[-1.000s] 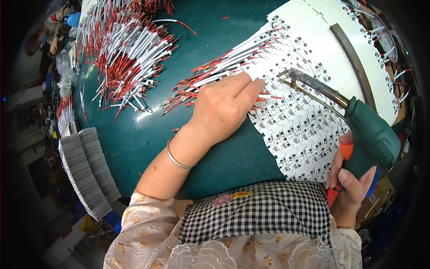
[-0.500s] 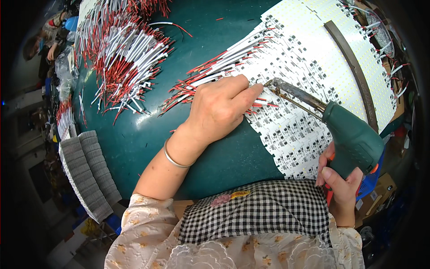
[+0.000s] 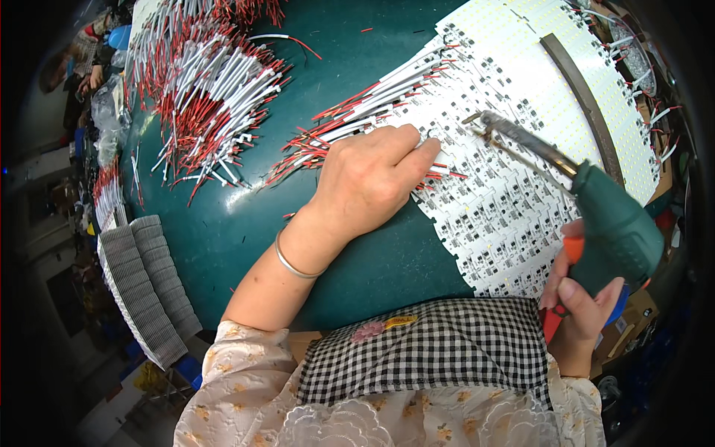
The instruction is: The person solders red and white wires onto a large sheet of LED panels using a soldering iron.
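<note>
My left hand (image 3: 369, 175) rests palm down over the near edge of a sheet of white circuit boards (image 3: 514, 194), thumb and fingers pinched together. What sits in the pinch is hidden. Red and white wires (image 3: 361, 112) lie fanned along the boards' left edge, and some pass under this hand. In my right hand (image 3: 581, 305) is the handle of a green soldering gun (image 3: 622, 227). Its dark metal tip points left, a short way from my left fingertips and above the boards.
A big heap of red and white wires (image 3: 216, 97) covers the table's far left. Grey ribbed stacks (image 3: 145, 283) stand at the left edge. A dark curved bar (image 3: 588, 112) lies across the boards. Cardboard boxes (image 3: 629, 324) are at the lower right. Another person's hand (image 3: 95, 77) shows far left.
The soldering gun has moved right, its tip drawing away from my left fingertips. My left hand has barely moved and stays pinched.
</note>
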